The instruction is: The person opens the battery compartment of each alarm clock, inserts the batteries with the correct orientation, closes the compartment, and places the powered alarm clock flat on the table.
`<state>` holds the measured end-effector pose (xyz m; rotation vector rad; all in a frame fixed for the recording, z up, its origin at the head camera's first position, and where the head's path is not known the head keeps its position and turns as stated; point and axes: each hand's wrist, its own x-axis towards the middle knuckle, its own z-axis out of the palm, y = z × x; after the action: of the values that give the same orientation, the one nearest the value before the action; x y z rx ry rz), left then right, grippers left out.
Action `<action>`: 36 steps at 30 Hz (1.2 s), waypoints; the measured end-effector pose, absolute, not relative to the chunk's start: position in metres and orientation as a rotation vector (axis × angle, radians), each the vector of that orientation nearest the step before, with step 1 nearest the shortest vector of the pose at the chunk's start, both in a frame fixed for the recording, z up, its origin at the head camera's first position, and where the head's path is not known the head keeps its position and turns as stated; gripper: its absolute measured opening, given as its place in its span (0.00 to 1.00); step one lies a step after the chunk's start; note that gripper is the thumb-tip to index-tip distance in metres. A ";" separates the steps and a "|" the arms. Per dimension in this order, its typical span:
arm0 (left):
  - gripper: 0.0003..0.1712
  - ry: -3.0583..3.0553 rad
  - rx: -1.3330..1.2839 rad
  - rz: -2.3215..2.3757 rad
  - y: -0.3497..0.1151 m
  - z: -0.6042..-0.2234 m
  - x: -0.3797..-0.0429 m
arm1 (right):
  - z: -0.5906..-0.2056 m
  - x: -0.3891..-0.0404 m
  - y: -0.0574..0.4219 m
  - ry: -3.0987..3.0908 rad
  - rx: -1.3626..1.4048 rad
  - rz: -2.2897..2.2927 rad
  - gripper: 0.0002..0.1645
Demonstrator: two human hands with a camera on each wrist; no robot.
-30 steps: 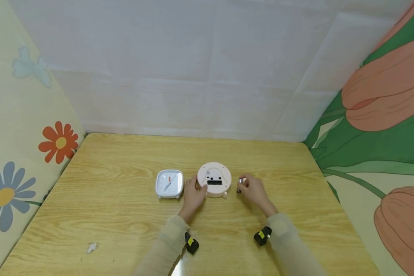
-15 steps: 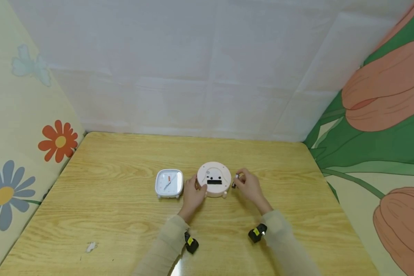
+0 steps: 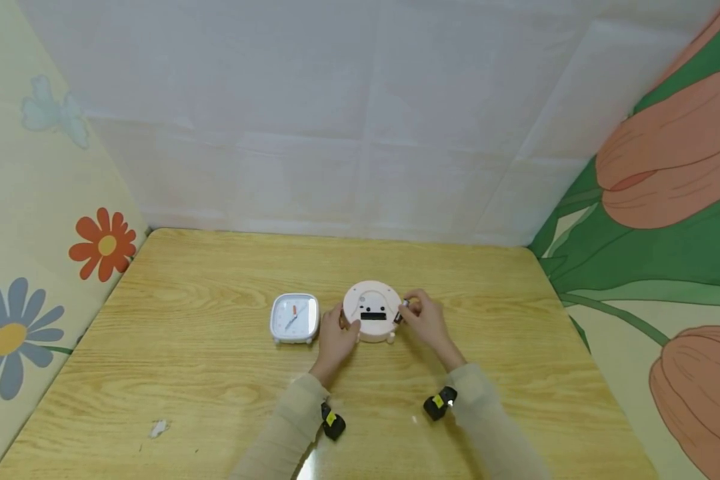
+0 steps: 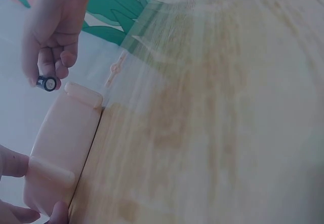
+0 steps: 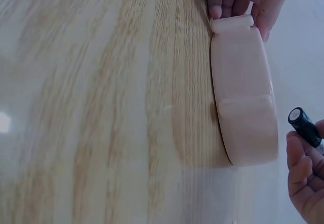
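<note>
Head view shows a yellow wood-grain bench (image 3: pixel 216 267), where a pale-pink, round, plastic-looking clock (image 3: pixel 373 299) lies back side up, probably so its back is reachable. The left hand (image 3: pixel 336 341) clamps its left rim, likely to steady it. Narrow, black, rectangular slot (image 3: pixel 373 316) is uncovered. The right hand (image 3: pixel 427 325) has its grip pinched on a small, black-and-silver, cylindrical battery (image 3: pixel 399 317), one end free, near the right rim. Against half a second earlier, this battery is closer to the clock; the left hand has not moved.

left hand (image 3: pixel 337 343) gripping, right hand (image 3: pixel 429 325) pinching, forearms (image 3: pixel 492 417) angled inward
</note>
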<state>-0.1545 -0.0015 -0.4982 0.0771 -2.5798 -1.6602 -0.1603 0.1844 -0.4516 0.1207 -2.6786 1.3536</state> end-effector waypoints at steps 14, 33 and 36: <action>0.32 -2.565 0.075 -1.644 -0.001 -0.502 -0.155 | -0.454 -0.164 0.175 -2.636 0.155 1.427 0.10; 0.33 -2.596 0.106 -1.670 -0.002 -0.505 -0.158 | -0.456 -0.169 0.170 -2.565 0.063 1.468 0.11; 0.32 -2.595 0.102 -1.667 -0.002 -0.504 -0.158 | -0.456 -0.170 0.170 -2.566 0.054 1.473 0.12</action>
<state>-0.1575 -0.0021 -0.5037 0.1023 -2.5951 -1.6666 -0.1700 0.1705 -0.4560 0.0540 -2.5663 1.4732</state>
